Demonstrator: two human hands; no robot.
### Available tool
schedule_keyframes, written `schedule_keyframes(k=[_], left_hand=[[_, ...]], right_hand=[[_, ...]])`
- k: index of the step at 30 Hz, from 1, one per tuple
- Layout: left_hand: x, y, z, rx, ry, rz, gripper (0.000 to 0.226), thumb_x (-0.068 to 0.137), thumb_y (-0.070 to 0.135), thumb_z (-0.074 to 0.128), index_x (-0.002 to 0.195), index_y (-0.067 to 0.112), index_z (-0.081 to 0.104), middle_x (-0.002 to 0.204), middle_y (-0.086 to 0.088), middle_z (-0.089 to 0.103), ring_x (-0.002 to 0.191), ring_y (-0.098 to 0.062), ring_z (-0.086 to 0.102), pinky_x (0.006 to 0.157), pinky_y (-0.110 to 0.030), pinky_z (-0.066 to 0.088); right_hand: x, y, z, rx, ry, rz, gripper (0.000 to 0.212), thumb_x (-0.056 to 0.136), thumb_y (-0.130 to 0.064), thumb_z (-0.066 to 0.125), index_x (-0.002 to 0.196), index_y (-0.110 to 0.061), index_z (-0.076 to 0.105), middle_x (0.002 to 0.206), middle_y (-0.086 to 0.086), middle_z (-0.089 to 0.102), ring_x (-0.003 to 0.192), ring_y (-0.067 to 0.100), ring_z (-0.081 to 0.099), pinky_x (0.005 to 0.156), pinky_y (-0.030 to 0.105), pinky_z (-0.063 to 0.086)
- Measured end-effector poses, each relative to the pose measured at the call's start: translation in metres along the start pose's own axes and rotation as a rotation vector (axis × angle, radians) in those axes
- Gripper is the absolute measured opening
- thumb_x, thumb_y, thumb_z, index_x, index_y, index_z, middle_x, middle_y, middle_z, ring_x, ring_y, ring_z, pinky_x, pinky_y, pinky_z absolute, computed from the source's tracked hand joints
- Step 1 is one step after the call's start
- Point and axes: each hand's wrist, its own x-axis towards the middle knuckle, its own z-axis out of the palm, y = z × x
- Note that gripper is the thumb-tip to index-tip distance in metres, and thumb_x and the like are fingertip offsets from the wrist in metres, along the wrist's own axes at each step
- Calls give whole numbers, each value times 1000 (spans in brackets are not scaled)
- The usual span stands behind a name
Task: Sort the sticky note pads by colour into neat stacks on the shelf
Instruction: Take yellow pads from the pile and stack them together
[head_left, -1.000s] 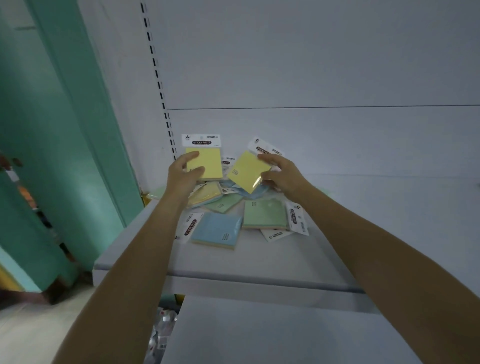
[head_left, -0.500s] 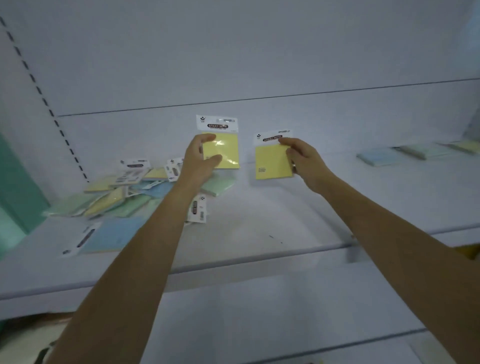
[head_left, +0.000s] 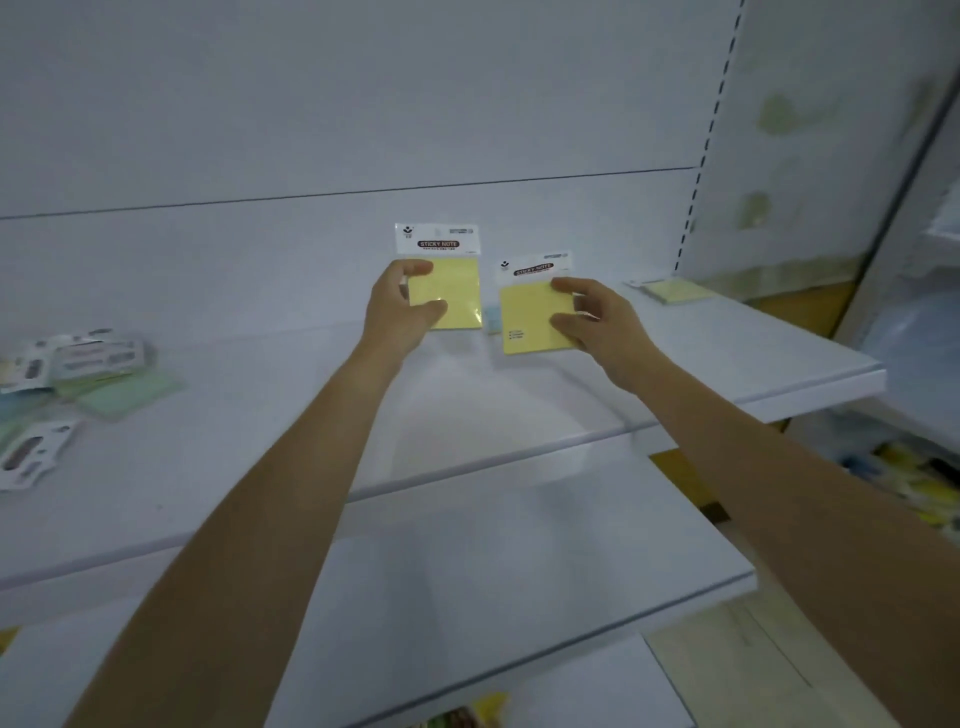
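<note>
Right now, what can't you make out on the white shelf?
Head view only.
Pale blue pad: mostly hidden behind the two held yellow wrapped pads.
Mixed green and blue pad pile: blurred, cut off by the left edge; count unclear.
Flat yellow stack, far right: too small to count.

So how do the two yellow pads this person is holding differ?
The left-hand pad is held squarely upright; the right-hand pad tilts, its header slanting. The left-hand pad sits higher in view than the right-hand pad. The right-hand pad shows small print near a lower corner; the left-hand pad shows glare instead. Both are yellow with white STICKY NOTE headers.
</note>
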Motion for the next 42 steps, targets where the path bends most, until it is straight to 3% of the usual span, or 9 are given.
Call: schedule_keyframes(k=[8, 11, 13, 17, 21, 27, 30, 37, 42], left_hand=[[31, 21, 110, 31, -58, -22, 45, 77, 0, 64, 118, 15, 54, 75, 8, 48, 65, -8, 49, 67, -23, 45], [51, 21, 144, 28, -50, -25, 45, 77, 1, 64, 117, 16, 54, 75, 6, 48, 64, -9, 48, 60, -19, 40], [63, 20, 167, 3, -60, -28, 45, 76, 0, 65, 117, 17, 54, 87, -2, 53, 74, -17, 51, 66, -23, 43], [85, 18, 206, 5, -59, -49, 43, 76, 0, 65, 112, 20, 55, 104, -7, 51, 86, -20, 52, 71, -25, 45], [98, 21, 233, 33, -60, -54, 42, 78, -2, 64, 112, 19, 54, 102, -7, 50, 78, -17, 51, 58, -12, 43], [104, 21, 269, 35, 34, -90, 40, 77, -3, 64, 101, 25, 49, 99, -8, 52, 85, -23, 51, 74, -28, 45], [98, 22, 290, 23, 98, -119, 39, 77, -1, 63, 107, 23, 53, 100, -6, 51, 84, -22, 50, 65, -22, 42], [89, 24, 325, 23, 181, -156, 43, 77, -3, 63, 116, 13, 55, 99, -7, 51, 75, -18, 50, 63, -20, 42], [90, 24, 331, 44, 169, -167, 44, 77, -4, 63, 117, 12, 55, 96, -9, 53, 81, -23, 50, 63, -19, 42]], right_hand=[[31, 19, -116, -24, 84, -10, 40, 89, 2, 52, 126, -13, 51, 87, -11, 46, 81, 6, 52, 62, 18, 55], [56, 28, -149, -8, 68, -11, 41, 90, 2, 51, 127, -14, 49, 91, -7, 50, 84, 12, 55, 63, 19, 57], [73, 35, -166, -17, 60, 1, 41, 90, 2, 51, 127, -15, 50, 98, -2, 53, 91, 18, 55, 68, 21, 58], [108, 50, -197, -38, 30, 45, 41, 89, 3, 51, 126, -15, 51, 96, -1, 54, 90, 21, 55, 82, 33, 55], [137, 59, -228, 37, 9, 112, 45, 90, 4, 47, 132, -12, 45, 87, -6, 52, 77, 11, 55, 72, 25, 51], [174, 72, -268, 96, 15, 228, 51, 88, 6, 42, 134, -17, 44, 105, 2, 49, 84, 12, 53, 65, 20, 45], [188, 84, -275, -7, -28, 262, 50, 87, 3, 44, 131, -19, 48, 110, 6, 43, 75, 9, 46, 66, 20, 39], [207, 104, -274, -151, -169, 260, 49, 87, 4, 45, 134, -12, 46, 82, -2, 45, 66, 8, 42, 55, 13, 36], [208, 114, -270, -384, -190, 221, 53, 89, -6, 46, 140, -14, 36, 127, 12, 45, 89, 18, 49, 57, 13, 38]])
